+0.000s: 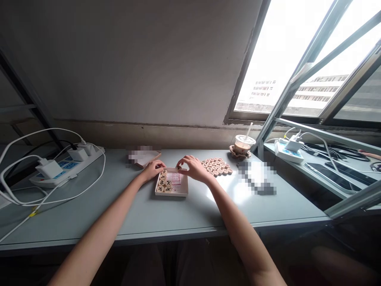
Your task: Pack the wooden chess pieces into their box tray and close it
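A shallow white box (176,194) lies on the grey table, with several round wooden pieces (161,183) marked with black characters along its left side and a red-lined sheet (175,178) on its floor. My left hand (153,168) rests at the box's upper left corner, fingers close together by the top piece. Over the upper right corner is my right hand (192,167), its thumb and fingers curved round a small dark-marked piece (179,167). Right of that hand, more round pieces (217,166) with characters lie flat in close rows.
Behind my left hand lies an open box lid (147,157), partly blurred. A lidded cup with a straw (244,143) stands at the back right, near a blurred item (258,176). A power strip (67,165) with looping white cables is at left; another (288,151) sits at right.
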{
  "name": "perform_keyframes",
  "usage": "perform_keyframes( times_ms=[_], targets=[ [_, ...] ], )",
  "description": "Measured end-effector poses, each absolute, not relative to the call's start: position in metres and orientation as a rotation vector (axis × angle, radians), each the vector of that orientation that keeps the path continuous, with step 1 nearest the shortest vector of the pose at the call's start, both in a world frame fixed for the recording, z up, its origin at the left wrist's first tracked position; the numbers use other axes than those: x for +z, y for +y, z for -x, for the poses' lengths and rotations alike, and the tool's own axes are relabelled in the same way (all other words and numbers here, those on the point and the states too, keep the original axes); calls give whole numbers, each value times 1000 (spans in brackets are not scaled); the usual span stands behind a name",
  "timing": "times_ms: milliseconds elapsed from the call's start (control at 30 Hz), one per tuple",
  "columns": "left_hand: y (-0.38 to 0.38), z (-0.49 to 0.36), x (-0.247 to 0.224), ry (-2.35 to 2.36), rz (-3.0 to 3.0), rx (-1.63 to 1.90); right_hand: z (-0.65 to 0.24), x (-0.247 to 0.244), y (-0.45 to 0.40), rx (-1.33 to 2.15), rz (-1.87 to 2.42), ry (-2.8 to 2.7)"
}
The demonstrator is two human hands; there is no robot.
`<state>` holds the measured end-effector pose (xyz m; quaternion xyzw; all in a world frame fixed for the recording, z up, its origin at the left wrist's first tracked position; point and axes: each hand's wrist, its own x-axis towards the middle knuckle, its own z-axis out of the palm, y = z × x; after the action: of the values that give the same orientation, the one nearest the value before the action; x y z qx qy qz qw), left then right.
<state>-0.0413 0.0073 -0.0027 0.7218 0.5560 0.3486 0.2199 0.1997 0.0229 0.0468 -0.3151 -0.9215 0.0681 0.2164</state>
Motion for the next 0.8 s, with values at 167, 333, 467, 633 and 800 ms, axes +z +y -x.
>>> perform_keyframes(
  times_ms=[167, 333, 467, 633, 800],
  targets=[
    [5, 40, 0, 1535, -1972, 942, -232, 51, 39, 80, 1222, -2591],
    [6, 41, -2, 1542, -1953, 943, -241, 44, 45, 10, 1334, -2579],
    [7, 41, -3, 1529, -1977, 962, -227, 48, 36, 334, 1101, -2608],
    [11, 42, -7, 1510, -2004, 967, -195, 41, 18, 440, 705, -2826],
    [13, 44, -11, 1516, -2010, 991, -181, 35, 8, 417, 697, -2850]
  ],
)
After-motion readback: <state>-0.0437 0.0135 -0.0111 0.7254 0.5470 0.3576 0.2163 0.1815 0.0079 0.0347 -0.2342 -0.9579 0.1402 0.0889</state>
